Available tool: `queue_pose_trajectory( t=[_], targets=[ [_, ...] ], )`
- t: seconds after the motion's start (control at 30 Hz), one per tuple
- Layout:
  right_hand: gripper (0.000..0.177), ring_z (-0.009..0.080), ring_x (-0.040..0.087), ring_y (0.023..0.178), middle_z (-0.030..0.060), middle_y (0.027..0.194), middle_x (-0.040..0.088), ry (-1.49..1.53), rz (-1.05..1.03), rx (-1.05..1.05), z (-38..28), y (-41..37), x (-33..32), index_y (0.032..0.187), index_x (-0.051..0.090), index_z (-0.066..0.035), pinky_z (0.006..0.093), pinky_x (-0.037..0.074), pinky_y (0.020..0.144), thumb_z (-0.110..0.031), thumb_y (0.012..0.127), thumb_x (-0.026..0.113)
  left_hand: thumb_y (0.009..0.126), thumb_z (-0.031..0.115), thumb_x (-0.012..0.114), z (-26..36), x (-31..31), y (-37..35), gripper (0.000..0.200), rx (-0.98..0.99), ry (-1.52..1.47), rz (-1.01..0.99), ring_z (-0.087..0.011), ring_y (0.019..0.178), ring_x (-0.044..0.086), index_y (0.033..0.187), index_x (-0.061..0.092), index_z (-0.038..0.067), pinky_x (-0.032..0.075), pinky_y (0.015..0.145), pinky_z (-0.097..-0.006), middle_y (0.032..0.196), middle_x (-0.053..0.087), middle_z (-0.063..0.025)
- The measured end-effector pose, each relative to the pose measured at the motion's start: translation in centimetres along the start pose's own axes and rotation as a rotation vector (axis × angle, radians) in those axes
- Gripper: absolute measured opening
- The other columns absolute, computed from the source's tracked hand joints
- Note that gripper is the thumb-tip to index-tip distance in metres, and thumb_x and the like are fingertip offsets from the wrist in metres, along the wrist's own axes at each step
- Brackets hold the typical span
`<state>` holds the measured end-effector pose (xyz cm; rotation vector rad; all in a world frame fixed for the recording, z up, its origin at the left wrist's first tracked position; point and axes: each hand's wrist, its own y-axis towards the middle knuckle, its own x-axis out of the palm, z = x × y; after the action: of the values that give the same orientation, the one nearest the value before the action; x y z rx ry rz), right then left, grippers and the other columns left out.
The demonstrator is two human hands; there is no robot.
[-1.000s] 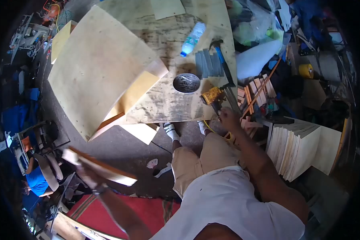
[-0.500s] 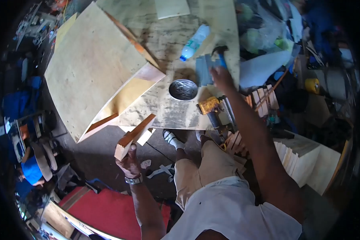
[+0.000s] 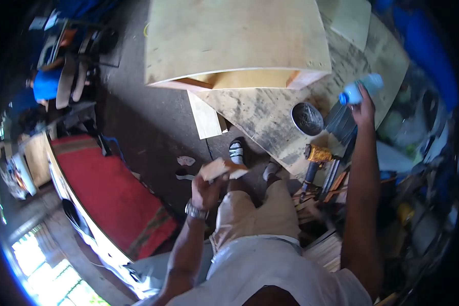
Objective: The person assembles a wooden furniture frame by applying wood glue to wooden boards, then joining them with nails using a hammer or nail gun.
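My left hand point(image 3: 204, 194), with a watch on its wrist, is closed around a short wooden block point(image 3: 217, 167) held above the floor in front of my legs. Over the right side of the worktable point(image 3: 255, 120), my right hand point(image 3: 363, 111) grips a plastic bottle point(image 3: 361, 90) with a blue cap, tilted nearly on its side. Just below the bottle lie grey-blue strips point(image 3: 341, 124). A round bowl point(image 3: 294, 125) of nails sits to their left. Nearer to me is a yellow and black nail gun point(image 3: 319, 154). I cannot make out the hammer now.
A large plywood box point(image 3: 239, 43) stands on the table's far left, open side towards me. A red padded panel point(image 3: 104, 188) lies at the left. Wood pieces point(image 3: 324, 252) are stacked beside my right leg. A person in blue point(image 3: 48, 91) is at the far left.
My right hand has left the hammer area and now has the bottle, lifted off the table. My left hand has brought the wooden block closer to my body. The view has turned left.
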<state>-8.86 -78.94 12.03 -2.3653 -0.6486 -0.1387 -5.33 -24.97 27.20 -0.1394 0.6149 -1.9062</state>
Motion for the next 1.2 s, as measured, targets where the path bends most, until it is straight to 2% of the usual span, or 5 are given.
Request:
queue_pose_trajectory(
  t=[0.23, 0.33, 0.53, 0.73, 1.2],
  targets=[
    [0.035, 0.0262, 0.065, 0.100, 0.0136, 0.116, 0.065, 0.273, -0.221, -0.907, -17.5, -29.5, 6.9, 0.125, 0.055, 0.004, 0.0365, 0.053, 0.083, -0.015, 0.095, 0.057, 0.087, 0.009, 0.072, 5.5, 2.9, 4.1, 0.034, 0.271, 0.040, -0.217, -0.0132, 0.103, 0.063, 0.118, 0.060, 0.002, 0.050, 0.089, -0.0294, 0.109, 0.070, -0.0066],
    [0.037, 0.0245, 0.065, 0.092, 0.0145, 0.113, 0.065, -0.880, 0.389, -1.240, -18.1, -34.3, 5.7, 0.125, 0.055, 0.004, 0.0345, 0.053, 0.078, -0.012, 0.092, 0.061, 0.089, 0.019, 0.070, 7.9, 3.1, 4.6, 0.032, 0.423, 0.118, -0.229, -0.0203, 0.092, 0.066, 0.114, 0.059, 0.003, 0.051, 0.080, -0.0337, 0.098, 0.070, -0.0136],
    [0.061, 0.0171, 0.057, 0.105, 0.0109, 0.119, 0.058, -0.609, -0.142, -0.949, -3.2, -31.1, 10.6, 0.131, 0.046, 0.002, 0.0302, 0.050, 0.086, -0.003, 0.078, 0.076, 0.088, 0.027, 0.070, 8.2, 1.7, 6.0, 0.033, 0.435, -0.014, -0.259, -0.0251, 0.085, 0.067, 0.110, 0.060, 0.004, 0.051, 0.077, -0.0349, 0.092, 0.069, -0.0164],
    [0.055, 0.0187, 0.062, 0.100, 0.0130, 0.122, 0.060, -0.741, -0.067, -1.154, -16.6, -40.0, 18.0, 0.133, 0.045, 0.004, 0.0310, 0.052, 0.084, 0.001, 0.084, 0.069, 0.087, 0.031, 0.068, 8.2, -0.1, 6.4, 0.035, 0.485, 0.032, -0.236, -0.0325, 0.086, 0.067, 0.105, 0.059, 0.003, 0.050, 0.076, -0.0392, 0.089, 0.068, -0.0198],
    [0.037, 0.0239, 0.067, 0.092, 0.0094, 0.108, 0.064, -0.362, -0.288, -0.593, -13.6, -39.1, 21.2, 0.118, 0.057, -0.005, 0.0427, 0.062, 0.070, -0.011, 0.085, 0.071, 0.086, 0.035, 0.066, 9.5, -0.5, 6.9, 0.039, 0.559, 0.203, -0.241, -0.0381, 0.090, 0.066, 0.102, 0.058, 0.001, 0.050, 0.077, -0.0435, 0.091, 0.067, -0.0236]
  ],
)
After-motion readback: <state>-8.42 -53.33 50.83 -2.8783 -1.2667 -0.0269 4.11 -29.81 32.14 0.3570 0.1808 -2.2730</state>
